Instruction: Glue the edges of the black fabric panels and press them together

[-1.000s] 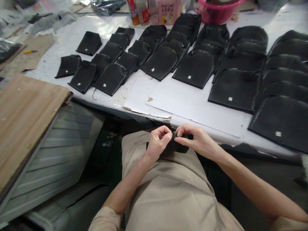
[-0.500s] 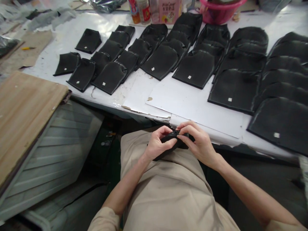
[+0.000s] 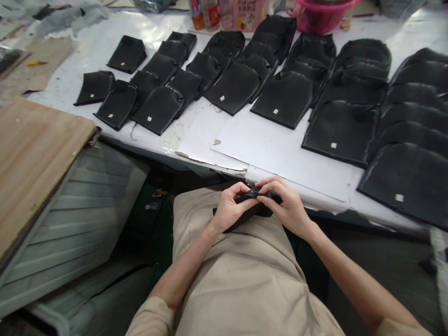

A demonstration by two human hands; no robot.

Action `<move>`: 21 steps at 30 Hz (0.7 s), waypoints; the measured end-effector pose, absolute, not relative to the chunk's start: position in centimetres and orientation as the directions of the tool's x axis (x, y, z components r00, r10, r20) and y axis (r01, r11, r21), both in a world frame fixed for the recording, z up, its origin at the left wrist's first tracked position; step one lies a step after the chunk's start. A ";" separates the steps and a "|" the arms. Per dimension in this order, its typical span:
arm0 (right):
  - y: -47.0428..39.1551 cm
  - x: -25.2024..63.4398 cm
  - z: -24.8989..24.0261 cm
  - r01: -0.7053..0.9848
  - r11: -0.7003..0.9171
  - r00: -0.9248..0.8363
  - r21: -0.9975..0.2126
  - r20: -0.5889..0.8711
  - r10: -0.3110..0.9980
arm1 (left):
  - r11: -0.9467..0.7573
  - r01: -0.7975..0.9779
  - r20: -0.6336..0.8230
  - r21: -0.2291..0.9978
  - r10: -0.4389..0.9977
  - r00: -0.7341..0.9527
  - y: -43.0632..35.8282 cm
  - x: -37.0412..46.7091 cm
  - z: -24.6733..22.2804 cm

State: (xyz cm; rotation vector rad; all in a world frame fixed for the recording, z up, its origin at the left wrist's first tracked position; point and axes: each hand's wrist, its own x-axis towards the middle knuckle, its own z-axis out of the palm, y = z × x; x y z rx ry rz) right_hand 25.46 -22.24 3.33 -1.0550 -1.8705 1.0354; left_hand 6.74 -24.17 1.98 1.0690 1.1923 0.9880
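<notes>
Over my lap, just below the table's front edge, both hands grip one folded black leather-like piece (image 3: 245,215). My left hand (image 3: 231,205) is closed round its left side, thumb along the near face. The fingertips of my right hand (image 3: 282,200) pinch its upper edge near the middle, close to the left thumb. A small dark rounded bit shows between the fingertips, too small to name. On the table lie rows of similar black pieces (image 3: 283,98), overlapping one another, several with a small white square sticker on the front corner.
The table (image 3: 245,140) has a white covering with a torn front edge. At its back stand bottles (image 3: 212,16), a pink carton (image 3: 249,14) and a pink basin (image 3: 324,16). A wooden board (image 3: 38,154) tops a grey slatted crate at left. A yellow-handled tool (image 3: 35,63) lies far left.
The fingers of both hands have shifted slightly at the pinched edge of the black piece. The hold stays the same, and the camera view has moved a little.
</notes>
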 end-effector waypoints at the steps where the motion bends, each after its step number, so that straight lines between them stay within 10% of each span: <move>1: -22.2 25.5 3.5 0.303 0.311 -0.393 -0.901 0.179 0.902 | 0.221 -0.027 -0.217 0.975 0.970 0.115 -24.2 6.7 2.0; 21: -22.8 24.6 3.4 0.220 0.268 -0.298 -0.938 0.197 0.934 | 0.219 -0.062 -0.208 0.974 0.967 0.148 -24.2 6.7 2.1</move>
